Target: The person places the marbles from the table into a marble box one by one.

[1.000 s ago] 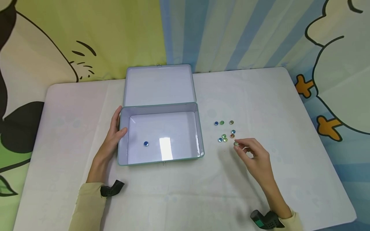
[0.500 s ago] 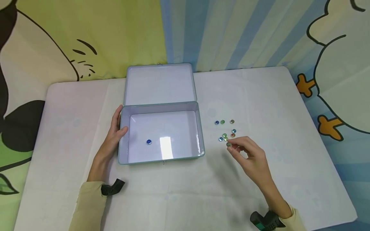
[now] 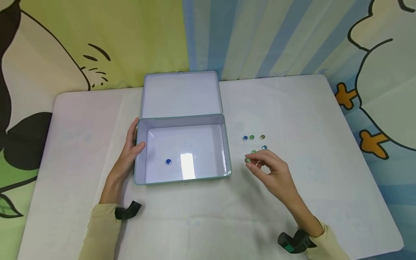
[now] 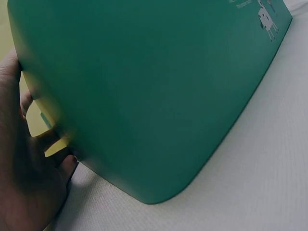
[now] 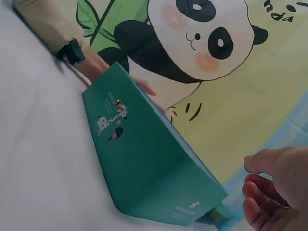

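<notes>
My left hand (image 3: 125, 160) holds the left wall of an open hinged tin box (image 3: 182, 122), thumb over the rim and fingers along the outside. Inside the box lies one blue marble (image 3: 168, 161). To the right of the box, my right hand (image 3: 274, 173) pinches a green glass marble (image 3: 247, 160) between thumb and fingertips, above the table. The left wrist view shows the box's plain green outside (image 4: 134, 106) beside the left hand (image 4: 29, 178). In the right wrist view, the right hand (image 5: 281, 187) appears at the lower right; its marble cannot be made out.
Behind the right hand, several loose marbles lie on the white-covered table (image 3: 208, 224), among them a blue marble (image 3: 245, 138), a green marble (image 3: 251, 137) and a brownish marble (image 3: 262, 137). The hand hides others. The box lid (image 3: 182, 94) leans back toward the printed curtain (image 3: 136, 43).
My right hand has moved left toward the box, carrying the green marble and covering some loose marbles. The blue marble in the box has rolled slightly right. The left hand keeps its hold.
</notes>
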The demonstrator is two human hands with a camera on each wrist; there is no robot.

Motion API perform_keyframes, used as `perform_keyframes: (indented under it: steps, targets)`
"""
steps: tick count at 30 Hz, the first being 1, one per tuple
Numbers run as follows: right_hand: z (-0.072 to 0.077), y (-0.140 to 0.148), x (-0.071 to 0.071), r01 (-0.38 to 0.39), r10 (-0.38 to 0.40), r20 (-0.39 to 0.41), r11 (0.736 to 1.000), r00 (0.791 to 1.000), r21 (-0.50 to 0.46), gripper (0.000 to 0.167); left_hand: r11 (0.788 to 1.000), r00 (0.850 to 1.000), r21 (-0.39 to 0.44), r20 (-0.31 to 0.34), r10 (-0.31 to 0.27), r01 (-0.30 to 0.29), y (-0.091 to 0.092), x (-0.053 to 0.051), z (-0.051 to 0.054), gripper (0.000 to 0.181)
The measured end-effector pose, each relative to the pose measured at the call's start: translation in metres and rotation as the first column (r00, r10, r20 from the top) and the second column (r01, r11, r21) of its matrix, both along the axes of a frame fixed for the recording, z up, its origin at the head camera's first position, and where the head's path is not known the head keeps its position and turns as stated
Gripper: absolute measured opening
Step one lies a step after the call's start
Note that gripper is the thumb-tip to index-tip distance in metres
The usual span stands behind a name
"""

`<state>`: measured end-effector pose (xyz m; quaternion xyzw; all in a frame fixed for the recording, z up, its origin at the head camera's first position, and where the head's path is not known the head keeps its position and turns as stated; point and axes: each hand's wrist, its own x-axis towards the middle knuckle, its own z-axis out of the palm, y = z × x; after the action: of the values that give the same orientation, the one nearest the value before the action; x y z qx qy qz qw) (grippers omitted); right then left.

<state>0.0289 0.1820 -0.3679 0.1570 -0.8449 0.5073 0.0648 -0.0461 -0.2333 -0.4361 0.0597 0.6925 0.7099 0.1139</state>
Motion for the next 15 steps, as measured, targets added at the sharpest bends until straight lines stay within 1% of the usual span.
perform_keyframes:
  steps: [5, 9, 15]
  targets:
    - [-0.001, -0.007, -0.004, -0.033, 0.033, 0.008, 0.999, 0.999, -0.022, 0.029, 1.0, 1.0, -0.009, 0.003, 0.003, -0.003, 0.0, 0.001, 0.0, 0.077]
    - [0.0, -0.015, -0.008, -0.064, 0.064, 0.016, 0.998, 0.998, -0.025, 0.026, 1.0, 1.0, -0.01, 0.002, 0.005, -0.005, 0.0, 0.001, 0.0, 0.076]
    - [-0.001, -0.033, -0.011, -0.139, 0.14, 0.034, 0.99, 0.99, -0.028, 0.024, 1.0, 1.0, -0.001, -0.002, 0.0, -0.001, 0.0, 0.0, 0.001, 0.076]
